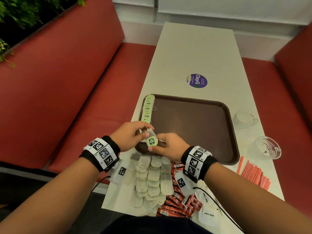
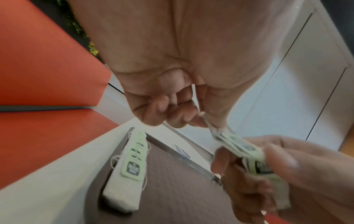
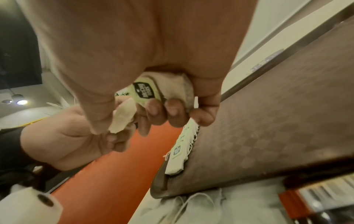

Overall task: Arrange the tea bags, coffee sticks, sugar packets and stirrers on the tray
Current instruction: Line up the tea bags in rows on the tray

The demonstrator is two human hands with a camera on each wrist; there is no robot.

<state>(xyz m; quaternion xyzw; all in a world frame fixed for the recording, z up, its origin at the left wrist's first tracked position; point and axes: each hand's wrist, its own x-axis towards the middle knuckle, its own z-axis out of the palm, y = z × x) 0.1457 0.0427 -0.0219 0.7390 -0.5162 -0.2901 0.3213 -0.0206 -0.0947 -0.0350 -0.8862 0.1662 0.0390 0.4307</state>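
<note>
My left hand (image 1: 130,135) and right hand (image 1: 169,146) meet at the middle of the head view, above the near left corner of the brown tray (image 1: 202,122). My right fingers (image 3: 172,109) curl around a small stack of tea bags (image 3: 168,89) with a green tag (image 1: 152,141) facing up. My left thumb and fingertips pinch the top edge of one tea bag (image 2: 216,130) from that stack. Along the tray's left rim a row of tea bags (image 1: 148,108) already lies overlapped. Lower in the frame, loose tea bags (image 1: 152,179) are heaped on the white table (image 1: 194,53), with red coffee sticks (image 1: 179,205) and white sugar packets (image 1: 208,215) to their right. Orange stirrers (image 1: 255,173) lie at right, below two glass cups (image 1: 244,117).
</note>
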